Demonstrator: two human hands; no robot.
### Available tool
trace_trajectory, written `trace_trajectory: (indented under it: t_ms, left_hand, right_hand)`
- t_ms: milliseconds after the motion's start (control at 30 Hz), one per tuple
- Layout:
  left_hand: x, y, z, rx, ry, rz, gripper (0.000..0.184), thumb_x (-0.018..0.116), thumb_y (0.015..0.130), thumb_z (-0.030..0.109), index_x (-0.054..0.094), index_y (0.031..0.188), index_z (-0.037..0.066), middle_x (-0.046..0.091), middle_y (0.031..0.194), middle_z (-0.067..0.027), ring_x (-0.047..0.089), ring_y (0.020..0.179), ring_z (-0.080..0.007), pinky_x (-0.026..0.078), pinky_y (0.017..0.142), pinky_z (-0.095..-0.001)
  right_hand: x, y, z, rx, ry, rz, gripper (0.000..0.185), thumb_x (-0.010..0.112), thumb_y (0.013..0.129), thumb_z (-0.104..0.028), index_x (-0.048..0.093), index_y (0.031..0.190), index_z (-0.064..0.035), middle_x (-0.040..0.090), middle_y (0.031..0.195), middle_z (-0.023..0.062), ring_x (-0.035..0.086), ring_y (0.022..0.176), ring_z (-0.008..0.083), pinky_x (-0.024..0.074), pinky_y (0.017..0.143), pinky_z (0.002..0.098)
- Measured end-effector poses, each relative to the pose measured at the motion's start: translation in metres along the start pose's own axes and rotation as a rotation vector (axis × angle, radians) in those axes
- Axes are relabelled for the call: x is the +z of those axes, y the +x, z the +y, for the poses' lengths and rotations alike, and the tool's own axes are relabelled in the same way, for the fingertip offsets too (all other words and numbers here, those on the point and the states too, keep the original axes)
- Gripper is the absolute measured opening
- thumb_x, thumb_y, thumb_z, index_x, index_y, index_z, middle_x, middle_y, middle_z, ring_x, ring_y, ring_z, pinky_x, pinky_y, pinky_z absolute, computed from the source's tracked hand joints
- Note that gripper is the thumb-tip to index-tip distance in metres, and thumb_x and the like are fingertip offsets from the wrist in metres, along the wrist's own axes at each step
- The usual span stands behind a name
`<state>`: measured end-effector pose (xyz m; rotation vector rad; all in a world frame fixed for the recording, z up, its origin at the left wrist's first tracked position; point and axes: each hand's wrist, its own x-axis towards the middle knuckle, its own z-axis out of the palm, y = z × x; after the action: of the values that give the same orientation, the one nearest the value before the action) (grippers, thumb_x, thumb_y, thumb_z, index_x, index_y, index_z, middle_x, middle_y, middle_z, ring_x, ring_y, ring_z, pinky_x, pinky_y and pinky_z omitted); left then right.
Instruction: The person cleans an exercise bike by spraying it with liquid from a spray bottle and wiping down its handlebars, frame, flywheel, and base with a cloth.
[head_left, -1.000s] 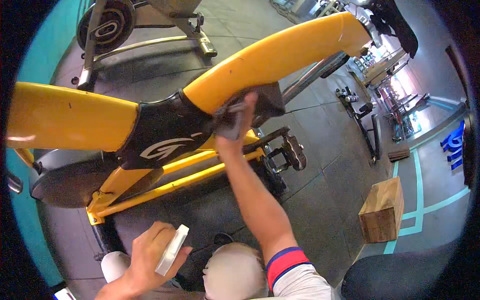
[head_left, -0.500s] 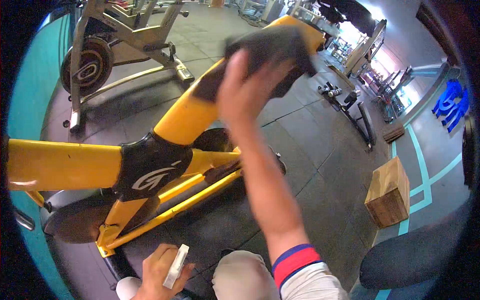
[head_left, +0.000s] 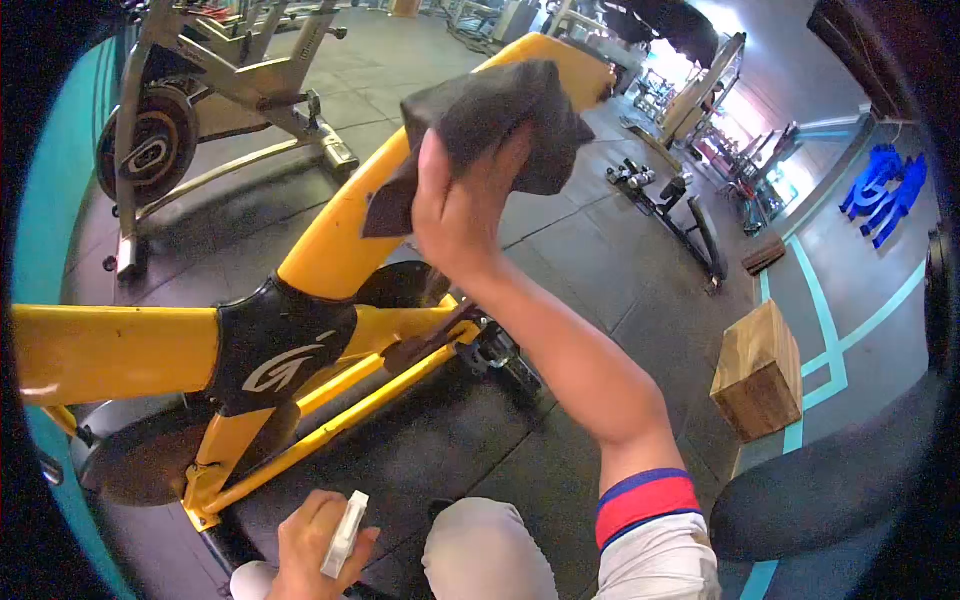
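My right hand [head_left: 463,208] presses a dark grey cloth [head_left: 490,110] against the upper slanting tube of a yellow exercise bike frame [head_left: 330,245]. The fingers are partly hidden by the cloth, which bunches over the tube and hangs past both its sides. Below, a black joint cover [head_left: 283,345] with a white logo sits where the yellow tubes meet. Down near my knees, my left hand [head_left: 302,540] is closed around a narrow white plastic piece [head_left: 345,535]. The lower part of that piece is hidden, so its kind is unclear.
A grey exercise bike [head_left: 225,110] stands at the back left by a teal wall. To the right are a wooden box [head_left: 757,372], a dark padded shape [head_left: 830,490] and a low black gym bench [head_left: 680,215]. My knee [head_left: 487,555] is at the bottom.
My right hand and the cloth have moved a little down the yellow tube, and my elbow has swung outward to the right. My left hand keeps its hold. The view has shifted slightly.
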<state>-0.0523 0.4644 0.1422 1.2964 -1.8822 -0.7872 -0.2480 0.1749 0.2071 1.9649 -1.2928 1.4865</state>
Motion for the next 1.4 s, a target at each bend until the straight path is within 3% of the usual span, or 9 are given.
trace_trajectory:
  t_ms: [300, 433, 533, 800, 967, 1100, 1233, 1300, 1400]
  left_hand:
    - [0.001, -0.012, -0.005, 0.019, 0.056, 0.055, 0.025, 0.076, 0.069, 0.011, 0.062, 0.088, 0.002, 0.060, 0.085, -0.0166, 0.061, 0.070, -0.0357, 0.051, 0.060, -0.0399]
    - [0.001, -0.010, 0.003, 0.064, 0.053, 0.051, 0.027, 0.077, 0.069, 0.011, 0.062, 0.090, 0.003, 0.061, 0.087, -0.0162, 0.062, 0.072, -0.0353, 0.051, 0.061, -0.0401]
    - [0.000, -0.009, 0.007, 0.046, 0.034, 0.025, 0.028, 0.077, 0.069, 0.010, 0.062, 0.092, 0.003, 0.061, 0.087, -0.0154, 0.062, 0.073, -0.0349, 0.051, 0.062, -0.0400]
    - [-0.010, -0.024, -0.002, 0.009, 0.063, 0.073, 0.026, 0.077, 0.070, 0.011, 0.062, 0.089, 0.003, 0.060, 0.088, -0.0140, 0.062, 0.073, -0.0340, 0.051, 0.061, -0.0397]
    - [-0.015, -0.025, -0.013, 0.060, 0.089, 0.102, 0.026, 0.077, 0.071, 0.012, 0.062, 0.090, 0.004, 0.060, 0.089, -0.0130, 0.063, 0.073, -0.0331, 0.051, 0.061, -0.0393]
    - [-0.014, -0.022, -0.011, 0.079, 0.065, 0.099, 0.026, 0.078, 0.071, 0.012, 0.062, 0.090, 0.004, 0.060, 0.088, -0.0125, 0.063, 0.073, -0.0325, 0.052, 0.061, -0.0394]
    - [-0.017, -0.025, -0.007, 0.050, 0.030, 0.041, 0.027, 0.078, 0.071, 0.013, 0.062, 0.091, 0.005, 0.060, 0.089, -0.0117, 0.064, 0.073, -0.0321, 0.052, 0.061, -0.0392]
    - [-0.021, -0.030, -0.006, 0.026, -0.006, 0.065, 0.029, 0.079, 0.068, 0.009, 0.063, 0.090, 0.002, 0.060, 0.088, -0.0159, 0.062, 0.071, -0.0340, 0.050, 0.060, -0.0392]
    - [-0.027, -0.035, -0.007, 0.019, 0.010, 0.083, 0.028, 0.079, 0.068, 0.010, 0.063, 0.091, 0.003, 0.060, 0.088, -0.0154, 0.062, 0.072, -0.0341, 0.050, 0.061, -0.0393]
  right_hand:
    - [0.002, 0.101, 0.070, 0.261, 0.520, 0.481, 0.073, 0.040, 0.097, -0.046, 0.028, 0.140, 0.0121, 0.022, 0.147, 0.0379, 0.013, 0.140, 0.0504, 0.0012, 0.117, 0.0539]
    - [0.014, -0.003, -0.023, 0.191, 0.305, 0.195, 0.086, 0.052, 0.092, -0.039, 0.009, 0.144, 0.0138, -0.005, 0.149, 0.0419, -0.004, 0.140, 0.0557, -0.0024, 0.116, 0.0556]
    - [0.011, -0.092, -0.063, -0.095, 0.200, -0.211, 0.106, 0.074, 0.073, -0.050, 0.019, 0.150, -0.0010, 0.004, 0.145, 0.0459, 0.008, 0.137, 0.0603, 0.0082, 0.111, 0.0643]
    - [-0.025, 0.092, 0.004, 0.098, -0.032, 0.334, 0.099, 0.069, 0.071, -0.069, 0.045, 0.139, -0.0019, 0.016, 0.145, 0.0448, 0.014, 0.139, 0.0551, 0.0173, 0.115, 0.0522]
    - [-0.019, 0.050, -0.022, -0.066, -0.080, 0.117, 0.095, 0.060, 0.078, -0.071, 0.040, 0.144, -0.0064, 0.009, 0.151, 0.0380, 0.004, 0.141, 0.0549, 0.0112, 0.112, 0.0623]
    - [0.003, -0.047, -0.076, 0.073, 0.238, 0.033, 0.072, 0.050, 0.095, -0.048, 0.033, 0.138, 0.0072, 0.015, 0.148, 0.0382, 0.011, 0.140, 0.0529, 0.0096, 0.113, 0.0588]
    - [0.004, 0.008, -0.061, 0.166, 0.267, 0.267, 0.080, 0.075, 0.080, -0.042, 0.036, 0.125, 0.0122, 0.032, 0.134, 0.0342, 0.036, 0.127, 0.0425, 0.0292, 0.107, 0.0481]
    - [-0.001, 0.067, -0.014, 0.161, 0.252, 0.487, 0.088, 0.074, 0.076, -0.049, 0.035, 0.126, 0.0121, 0.037, 0.124, 0.0302, 0.041, 0.111, 0.0445, 0.0302, 0.104, 0.0496]
    - [-0.015, 0.126, 0.032, 0.281, 0.058, 0.447, 0.100, 0.076, 0.071, -0.055, 0.032, 0.133, 0.0096, 0.032, 0.133, 0.0321, 0.033, 0.125, 0.0487, 0.0259, 0.110, 0.0536]
